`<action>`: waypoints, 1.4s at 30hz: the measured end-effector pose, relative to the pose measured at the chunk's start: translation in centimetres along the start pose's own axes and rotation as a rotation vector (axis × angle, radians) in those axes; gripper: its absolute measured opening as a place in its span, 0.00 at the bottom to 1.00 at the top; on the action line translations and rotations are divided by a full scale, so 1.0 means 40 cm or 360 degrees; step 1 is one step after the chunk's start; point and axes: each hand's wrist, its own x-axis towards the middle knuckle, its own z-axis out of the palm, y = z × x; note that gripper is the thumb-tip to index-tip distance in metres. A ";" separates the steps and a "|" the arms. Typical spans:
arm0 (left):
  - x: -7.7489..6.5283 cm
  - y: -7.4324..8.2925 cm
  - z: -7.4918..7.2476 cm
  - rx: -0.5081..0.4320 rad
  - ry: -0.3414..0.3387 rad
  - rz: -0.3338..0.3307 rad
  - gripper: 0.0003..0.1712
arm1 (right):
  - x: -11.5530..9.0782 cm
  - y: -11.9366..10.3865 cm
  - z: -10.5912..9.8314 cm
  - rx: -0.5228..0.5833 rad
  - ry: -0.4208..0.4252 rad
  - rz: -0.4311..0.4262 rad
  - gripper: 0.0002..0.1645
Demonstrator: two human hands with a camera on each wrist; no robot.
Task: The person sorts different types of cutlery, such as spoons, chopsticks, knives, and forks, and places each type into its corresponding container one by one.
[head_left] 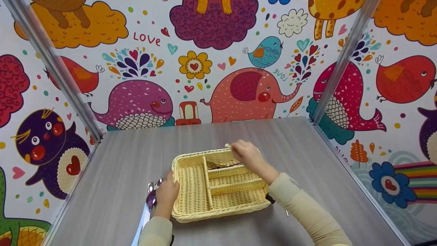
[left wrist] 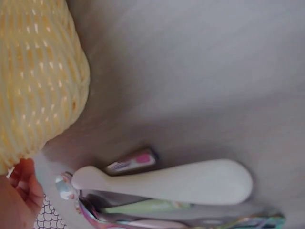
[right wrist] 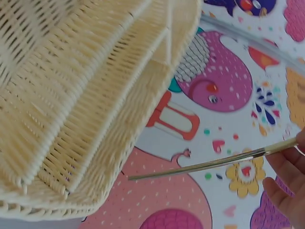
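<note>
A cream wicker basket (head_left: 191, 217) with divided compartments stands on the grey table. My left hand (head_left: 167, 195) holds its left rim; in the left wrist view, the fingers (left wrist: 29, 183) curl at the basket's edge. Over the back right compartment, my right hand (head_left: 246, 154) pinches the cream handle of a slim table knife (right wrist: 205, 165). The right wrist view shows the knife's thin metal blade edge-on, apart from the basket wall. Dark, shiny strips (head_left: 223, 166) show in that back compartment; their kind is unclear.
Left of the basket lie a purple metal spoon (head_left: 151, 198), a silver spoon (head_left: 150, 187), a white smooth utensil (left wrist: 167, 183) and a green handle (left wrist: 147, 206). A small metal tip (head_left: 287, 213) shows beside the right sleeve. Cartoon-printed walls (head_left: 194, 78) enclose the table.
</note>
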 end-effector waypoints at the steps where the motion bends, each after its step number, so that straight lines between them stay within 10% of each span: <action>1: 0.000 0.000 0.000 0.0003 -0.0002 -0.0001 0.25 | -0.002 -0.009 0.012 -0.0050 -0.0048 -0.0075 0.04; 15: 0.001 -0.001 0.004 -0.0010 -0.0003 0.0006 0.25 | -0.083 -0.001 0.208 -0.0457 -0.0699 -0.0340 0.07; 22: -0.001 -0.001 0.003 -0.0011 -0.0037 -0.0008 0.26 | -0.067 -0.011 0.246 -0.0488 -0.1445 0.0015 0.04; 29: 0.001 -0.003 0.002 0.0000 -0.0037 -0.0003 0.26 | -0.064 -0.022 0.240 -0.0541 -0.1497 0.0050 0.10; 36: 0.003 -0.003 0.000 -0.0014 -0.0029 -0.0008 0.25 | -0.061 -0.038 0.201 -0.0156 -0.1597 0.0176 0.15; 42: 0.001 -0.003 0.004 0.0003 -0.0006 0.0008 0.25 | -0.110 0.032 0.310 -0.0050 -0.1754 0.0293 0.17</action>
